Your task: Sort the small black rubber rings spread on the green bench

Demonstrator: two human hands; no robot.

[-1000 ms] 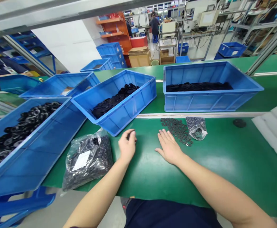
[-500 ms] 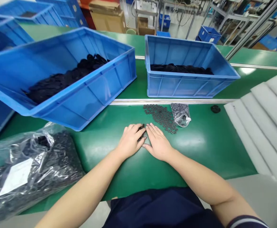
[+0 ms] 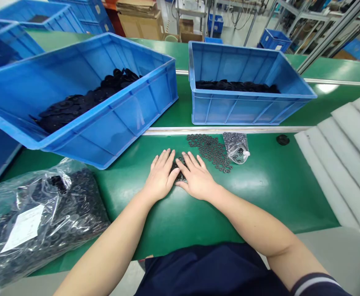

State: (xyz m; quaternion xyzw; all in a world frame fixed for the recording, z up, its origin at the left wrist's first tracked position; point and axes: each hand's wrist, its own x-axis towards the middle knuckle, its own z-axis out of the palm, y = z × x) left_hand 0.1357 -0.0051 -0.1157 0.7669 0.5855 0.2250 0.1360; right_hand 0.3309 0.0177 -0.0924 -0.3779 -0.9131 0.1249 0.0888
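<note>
My left hand (image 3: 160,176) lies palm down on the green tabletop (image 3: 180,224), its fingers stretched forward. Beside it, my right hand (image 3: 196,174) is also flat with the fingers spread. A small heap of black ring-like parts (image 3: 179,167) shows in the gap between the two hands, partly covered by them. Just beyond my right hand, many small dark rings (image 3: 212,151) are spread in a single layer. Touching their right side is a small clear bag (image 3: 236,147) with more rings inside.
Two blue bins, a left one (image 3: 130,117) and a right one (image 3: 238,109), hold black flat parts. A large clear bag (image 3: 84,222) of black parts with a white label lies at left. White foam sheets (image 3: 337,160) lean at right, near a small black part (image 3: 282,140).
My left hand has moved slightly left and its curled fingers have straightened. My right hand has shifted left and spread its fingers over the heap's edge.
</note>
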